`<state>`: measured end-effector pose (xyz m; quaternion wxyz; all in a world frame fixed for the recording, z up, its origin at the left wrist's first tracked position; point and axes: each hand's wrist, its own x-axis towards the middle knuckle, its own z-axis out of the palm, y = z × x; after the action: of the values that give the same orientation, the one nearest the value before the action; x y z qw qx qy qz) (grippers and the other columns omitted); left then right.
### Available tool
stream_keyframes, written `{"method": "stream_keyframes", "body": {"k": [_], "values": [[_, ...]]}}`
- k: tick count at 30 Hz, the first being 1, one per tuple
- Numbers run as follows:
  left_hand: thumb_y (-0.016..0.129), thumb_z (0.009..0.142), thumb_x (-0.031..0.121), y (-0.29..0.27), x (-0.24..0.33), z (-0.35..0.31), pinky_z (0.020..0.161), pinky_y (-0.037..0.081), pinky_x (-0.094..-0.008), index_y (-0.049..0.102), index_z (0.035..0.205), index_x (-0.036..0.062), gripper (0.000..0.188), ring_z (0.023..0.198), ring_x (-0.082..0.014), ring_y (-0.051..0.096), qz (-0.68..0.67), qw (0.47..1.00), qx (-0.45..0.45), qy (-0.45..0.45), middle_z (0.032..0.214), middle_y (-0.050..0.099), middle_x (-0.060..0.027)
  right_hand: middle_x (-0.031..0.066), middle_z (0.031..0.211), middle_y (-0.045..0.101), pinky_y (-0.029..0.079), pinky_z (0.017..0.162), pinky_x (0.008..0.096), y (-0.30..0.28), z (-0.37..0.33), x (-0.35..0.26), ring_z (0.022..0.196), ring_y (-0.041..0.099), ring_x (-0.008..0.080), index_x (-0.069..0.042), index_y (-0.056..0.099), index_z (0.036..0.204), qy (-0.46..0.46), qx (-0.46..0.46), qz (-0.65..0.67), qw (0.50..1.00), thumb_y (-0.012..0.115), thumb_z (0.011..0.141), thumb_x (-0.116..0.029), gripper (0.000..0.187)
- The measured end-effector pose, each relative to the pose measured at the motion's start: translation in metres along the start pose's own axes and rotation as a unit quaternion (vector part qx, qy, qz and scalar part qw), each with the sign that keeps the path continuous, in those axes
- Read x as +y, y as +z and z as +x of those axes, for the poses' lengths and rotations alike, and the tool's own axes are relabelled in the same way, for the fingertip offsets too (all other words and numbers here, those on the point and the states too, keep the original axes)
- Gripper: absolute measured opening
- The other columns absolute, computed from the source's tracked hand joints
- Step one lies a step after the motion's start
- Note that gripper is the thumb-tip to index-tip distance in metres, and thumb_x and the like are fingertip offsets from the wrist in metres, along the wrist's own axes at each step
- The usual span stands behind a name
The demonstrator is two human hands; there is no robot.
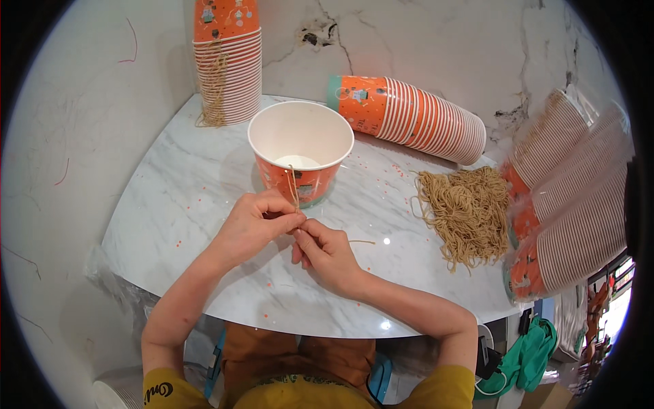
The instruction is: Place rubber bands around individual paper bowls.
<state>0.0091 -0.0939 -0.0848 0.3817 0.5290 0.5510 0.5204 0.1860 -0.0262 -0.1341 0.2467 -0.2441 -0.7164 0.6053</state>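
An orange paper bucket [272, 176] with a white inside stands upright on the marble-patterned table. A tan string [295, 184] runs from near its rim down its front into my fingers. My left hand [253, 223] pinches the string between thumb and fingertips. Against it, my right hand [327, 253] is closed too, thumb pressed to the fingers on the string. One loose end of string sticks out to the right, past the right hand's knuckles. The exact spot where the fingertips meet is partly hidden.
At the back left stands a tall stack of buckets [231, 78] draped with strings. Another stack [422, 119] lies along the back wall. A tan string heap [466, 215] sits right, beside plastic-wrapped bucket stacks [572, 225]. Orange bits dot the table [163, 211].
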Motion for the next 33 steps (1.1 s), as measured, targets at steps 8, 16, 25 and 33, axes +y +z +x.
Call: {"method": "stream_keyframes", "body": {"k": [8,16,25,33], "values": [[0.075,0.087,0.006,-0.002,0.001,0.002,0.066,0.044,-0.0257,0.077,0.085,-0.0016,0.008,0.069,-0.0090,0.055,-0.081,0.993,0.088,-0.016,0.081,0.068,-0.0008,0.0121,0.074,0.067,0.050,0.054,0.0391,0.010,-0.010,0.011,0.061,0.065,0.0277,-0.002,0.068,0.106,-0.294,0.000,-0.302,0.907,0.061,0.096,-0.010,0.014],[0.073,0.090,0.010,-0.004,0.000,0.002,0.058,0.036,-0.0237,0.074,0.083,0.0019,0.011,0.063,-0.0040,0.046,-0.091,0.987,0.130,0.006,0.070,0.061,0.0034,0.0073,0.074,0.054,0.049,0.049,0.0393,0.026,-0.037,-0.005,0.062,0.062,0.0249,-0.001,0.058,0.099,-0.384,-0.134,-0.455,0.792,0.072,0.081,-0.018,0.029],[0.061,0.096,0.012,-0.011,0.011,0.006,0.054,0.039,-0.0231,0.073,0.090,0.0030,0.016,0.058,-0.0046,0.049,-0.107,0.990,0.077,-0.045,0.066,0.057,0.0021,0.0078,0.075,0.062,0.049,0.050,0.0415,-0.024,-0.025,-0.094,0.062,0.065,0.0289,-0.009,0.059,0.092,-0.399,0.032,-0.416,0.817,0.067,0.081,-0.008,0.014],[0.064,0.086,-0.004,0.014,0.011,-0.006,0.064,0.052,-0.0254,0.073,0.105,0.0012,0.022,0.077,-0.0120,0.067,0.099,0.980,0.000,0.171,0.098,0.070,-0.0045,0.0155,0.077,0.070,0.050,0.056,0.0395,-0.109,0.031,-0.076,0.063,0.067,0.0327,-0.008,0.070,0.103,-0.260,0.194,-0.363,0.874,0.068,0.097,-0.017,0.011]]}}
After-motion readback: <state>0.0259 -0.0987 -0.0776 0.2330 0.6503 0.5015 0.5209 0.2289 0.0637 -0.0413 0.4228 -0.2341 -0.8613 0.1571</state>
